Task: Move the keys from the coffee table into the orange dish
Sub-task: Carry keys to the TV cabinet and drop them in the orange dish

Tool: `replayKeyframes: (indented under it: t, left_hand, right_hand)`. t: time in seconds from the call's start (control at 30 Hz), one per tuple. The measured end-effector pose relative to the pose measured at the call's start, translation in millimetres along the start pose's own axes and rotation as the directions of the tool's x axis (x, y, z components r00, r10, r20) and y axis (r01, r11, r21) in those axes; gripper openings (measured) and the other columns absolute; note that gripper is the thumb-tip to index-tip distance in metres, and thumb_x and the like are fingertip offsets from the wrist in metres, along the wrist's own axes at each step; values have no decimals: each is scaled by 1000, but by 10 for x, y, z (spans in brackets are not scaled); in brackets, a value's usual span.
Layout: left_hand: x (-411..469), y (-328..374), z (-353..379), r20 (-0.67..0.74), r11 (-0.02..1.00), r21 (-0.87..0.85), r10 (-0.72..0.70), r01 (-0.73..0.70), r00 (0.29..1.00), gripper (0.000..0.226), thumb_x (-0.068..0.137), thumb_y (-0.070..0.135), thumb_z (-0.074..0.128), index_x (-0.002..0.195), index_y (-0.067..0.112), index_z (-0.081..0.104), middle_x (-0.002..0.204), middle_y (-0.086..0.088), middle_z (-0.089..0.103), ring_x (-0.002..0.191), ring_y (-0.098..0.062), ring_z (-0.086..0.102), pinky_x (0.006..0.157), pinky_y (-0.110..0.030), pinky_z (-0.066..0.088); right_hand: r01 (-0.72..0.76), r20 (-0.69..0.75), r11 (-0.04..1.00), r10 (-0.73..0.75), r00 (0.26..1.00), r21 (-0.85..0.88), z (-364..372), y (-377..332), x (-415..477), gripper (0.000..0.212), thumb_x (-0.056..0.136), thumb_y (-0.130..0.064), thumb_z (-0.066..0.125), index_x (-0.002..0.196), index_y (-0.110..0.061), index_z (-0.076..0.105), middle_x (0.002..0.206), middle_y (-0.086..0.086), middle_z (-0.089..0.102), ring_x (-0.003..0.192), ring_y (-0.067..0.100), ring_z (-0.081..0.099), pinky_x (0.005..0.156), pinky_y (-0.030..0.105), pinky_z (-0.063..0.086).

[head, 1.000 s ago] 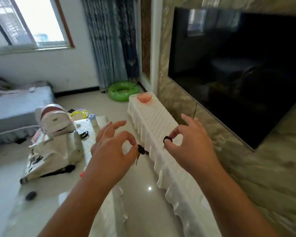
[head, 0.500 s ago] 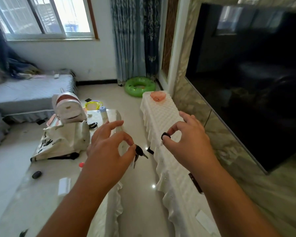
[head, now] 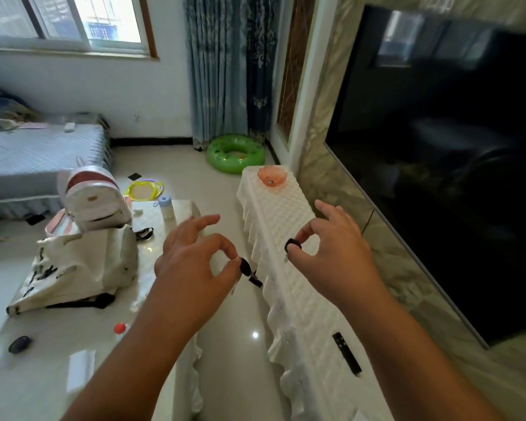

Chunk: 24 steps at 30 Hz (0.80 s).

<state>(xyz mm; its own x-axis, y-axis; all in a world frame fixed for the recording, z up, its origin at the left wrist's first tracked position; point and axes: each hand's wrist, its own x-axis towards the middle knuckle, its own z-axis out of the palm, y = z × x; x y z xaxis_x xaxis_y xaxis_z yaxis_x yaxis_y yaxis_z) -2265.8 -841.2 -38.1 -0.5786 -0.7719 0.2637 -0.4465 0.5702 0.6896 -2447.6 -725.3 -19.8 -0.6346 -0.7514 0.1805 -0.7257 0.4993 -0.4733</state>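
Since half a second before, we had stepped closer to the orange dish (head: pixel 271 176), which sat larger in the upper middle of the frame, and the key under our left hand (head: pixel 192 262) had swung. The dish stood at the far end of the long white-covered worktop (head: pixel 301 302) below the dark television (head: pixel 456 165) on the right. At lower left lay the glossy coffee table (head: pixel 43 360) with a white backpack (head: pixel 94 202) and a white bag (head: pixel 79 265); a green swim ring (head: pixel 235 153) lay on the floor by the curtain. Our left fingers (head: pixel 225 247) pinched the left keys (head: pixel 248 270), long axis running down and to the right. Our right hand (head: pixel 331 253) pinched the right key (head: pixel 292 245) by its black head, the blade pointing down.
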Motion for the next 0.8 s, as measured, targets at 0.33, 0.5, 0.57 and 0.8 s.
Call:
replayKeyframes:
  t: [0.33,0.5,0.57,0.8]
  left_hand:
    - [1086,-537,-274,-40,999,-26,35,-37,999,13,78,32,74,79,40,64,141,19,45,142,-11,22,107,-57,30]
    - [1401,-760,-287,-67,1000,-24,-14,13,998,12,78,34,73,78,41,63,140,22,45,142,-10,23,107,-56,30]
    - [1533,-848,-264,-73,998,1,-56,56,996,10,78,36,71,79,41,63,141,21,44,142,-12,23,106,-56,31]
    - [2099,-946,17,-145,987,91,-121,135,982,11,77,31,74,80,35,64,138,12,49,137,-17,31,103,-53,36]
  right_hand:
    - [32,-20,999,-33,999,-13,385,-486,1081,14,80,-47,69,84,-37,61,156,-9,33,146,15,15,112,46,22]
    - [80,21,996,-81,997,25,634,-631,1554,12,80,-44,70,83,-38,60,154,-10,36,145,16,19,112,45,23]
    - [114,44,993,-115,992,36,789,-687,1775,12,80,-46,70,84,-38,61,153,-11,36,144,16,21,111,45,24]
    - [173,135,975,-192,972,139,1157,-517,2591,14,80,-47,71,85,-37,62,154,-11,36,144,17,22,108,49,29]
